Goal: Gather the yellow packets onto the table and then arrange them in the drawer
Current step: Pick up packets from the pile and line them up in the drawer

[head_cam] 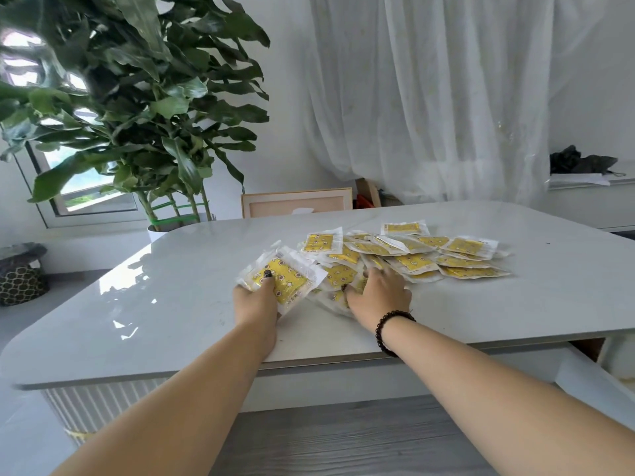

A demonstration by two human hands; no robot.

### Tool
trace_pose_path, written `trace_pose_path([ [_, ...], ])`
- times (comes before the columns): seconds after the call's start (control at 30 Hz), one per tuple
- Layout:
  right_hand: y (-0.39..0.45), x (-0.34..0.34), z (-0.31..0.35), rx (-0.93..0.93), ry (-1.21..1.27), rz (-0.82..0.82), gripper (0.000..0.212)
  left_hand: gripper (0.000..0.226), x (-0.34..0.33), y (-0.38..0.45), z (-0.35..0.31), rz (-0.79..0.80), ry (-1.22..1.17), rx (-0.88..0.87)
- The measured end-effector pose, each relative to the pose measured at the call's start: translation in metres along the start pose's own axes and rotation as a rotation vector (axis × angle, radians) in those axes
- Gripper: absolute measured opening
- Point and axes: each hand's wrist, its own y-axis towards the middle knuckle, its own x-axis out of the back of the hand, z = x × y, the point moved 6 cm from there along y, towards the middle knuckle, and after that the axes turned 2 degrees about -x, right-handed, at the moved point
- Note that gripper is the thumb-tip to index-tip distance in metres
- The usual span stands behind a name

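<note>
White walls and a sheer white curtain back the room. Starting at my far left, a dark patterned basket sits low by the wall, then a tall potted plant with broad green leaves stands behind the corner of the glossy white rounded table. A pale wooden picture frame leans behind the far edge.

On the tabletop, my left hand grips a small stack of flat yellow packets in clear wrappers, thumb pressed on top. Just beside it, my right hand, with a dark beaded bracelet at the wrist, rests with fingers spread on the near end of the loose heap of yellow packets; whether those fingers pinch one or only press I cannot tell, since the hand covers them.

By my judgement the gathering is mostly done: every packet I can see lies on the table or in my left hand, though the heap sprawls rightward, overlapping and untidy. Stacking is under way; arranging has not begun. At the lower right, below the table edge, a white box shape is probably the open drawer, but only a corner shows. Nothing blocks my reach to the heap. Farther right, a dark crumpled bag lies on a white shelf, well apart.
</note>
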Motion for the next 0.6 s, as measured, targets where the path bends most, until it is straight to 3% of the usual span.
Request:
trace_pose_path([
  [0.03,0.0,-0.003,-0.002,-0.054,-0.027,0.042,0.061,0.015,0.001,0.001,-0.001,-0.013,-0.011,-0.004],
  [0.13,-0.001,-0.012,-0.001,-0.063,-0.092,0.095,0.095,0.062,0.0,0.001,-0.003,0.019,-0.07,-0.015],
  [0.17,-0.001,-0.014,0.0,-0.05,-0.118,0.105,0.099,0.061,-0.002,-0.001,-0.003,0.046,-0.092,-0.009],
  [0.23,-0.001,-0.016,0.002,-0.016,-0.126,0.122,0.093,0.038,-0.004,-0.005,-0.005,0.075,-0.114,0.004],
  [0.33,-0.005,-0.01,0.007,0.052,-0.004,0.131,0.067,0.021,-0.007,-0.009,-0.007,0.111,-0.155,0.015],
  [0.47,-0.008,0.002,0.006,0.074,0.24,0.048,0.046,0.055,-0.006,-0.009,-0.006,0.116,-0.097,-0.027],
  [0.53,-0.006,0.005,0.004,0.095,0.255,-0.003,0.057,0.049,-0.005,-0.009,-0.005,0.091,-0.03,-0.056],
  [0.6,-0.006,0.0,0.01,0.188,0.106,0.014,0.062,0.036,-0.006,-0.012,-0.007,0.084,-0.047,-0.063],
])
